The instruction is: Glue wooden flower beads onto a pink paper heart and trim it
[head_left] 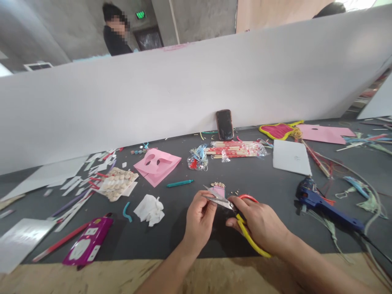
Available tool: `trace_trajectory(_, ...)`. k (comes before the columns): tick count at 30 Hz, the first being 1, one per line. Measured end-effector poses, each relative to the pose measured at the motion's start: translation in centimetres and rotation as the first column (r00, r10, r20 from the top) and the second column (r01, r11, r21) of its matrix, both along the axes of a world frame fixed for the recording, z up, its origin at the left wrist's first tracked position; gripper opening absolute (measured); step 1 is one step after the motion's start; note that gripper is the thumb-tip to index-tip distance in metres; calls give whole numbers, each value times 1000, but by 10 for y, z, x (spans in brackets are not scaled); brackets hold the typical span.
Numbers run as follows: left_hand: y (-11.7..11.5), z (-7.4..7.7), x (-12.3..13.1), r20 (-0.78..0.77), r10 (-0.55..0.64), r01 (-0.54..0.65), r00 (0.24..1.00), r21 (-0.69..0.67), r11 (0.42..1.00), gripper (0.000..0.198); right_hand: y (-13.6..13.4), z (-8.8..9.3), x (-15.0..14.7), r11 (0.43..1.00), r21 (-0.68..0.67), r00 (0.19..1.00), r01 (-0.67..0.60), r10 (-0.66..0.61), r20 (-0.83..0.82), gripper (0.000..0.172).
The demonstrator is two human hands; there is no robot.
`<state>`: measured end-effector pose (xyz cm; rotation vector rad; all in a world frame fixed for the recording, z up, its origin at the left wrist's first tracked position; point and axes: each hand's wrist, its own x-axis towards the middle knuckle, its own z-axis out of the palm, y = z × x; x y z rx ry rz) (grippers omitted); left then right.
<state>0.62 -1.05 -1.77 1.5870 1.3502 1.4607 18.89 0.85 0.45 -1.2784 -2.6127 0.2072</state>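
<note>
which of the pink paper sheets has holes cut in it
The pink sheet at centre left, with two cutouts; the far-right pink sheet shows none.

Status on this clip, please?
Left hand pinching small pink paper piece. Right hand gripping yellow-and-red-handled scissors, blades at the paper. Blue hot glue gun beside right hand.

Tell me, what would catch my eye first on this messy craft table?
The right hand at front centre grips yellow-handled scissors, their blades beside a small pink piece at the left hand. Next come the pink cut-out to their left and the blue glue gun to their right.
</note>
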Motion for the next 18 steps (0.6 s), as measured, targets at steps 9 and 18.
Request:
trace_trajectory(9,-2,1,-1,-27,-6,5,1000,-31,999,17,-4,-2,-3,999,20,998,35,-37,60,34)
trace_trajectory(18,0,3,-1,8,-11,11,1000,-31,999,18,-1,4,0,999,46,1000,-2,2,-8,48)
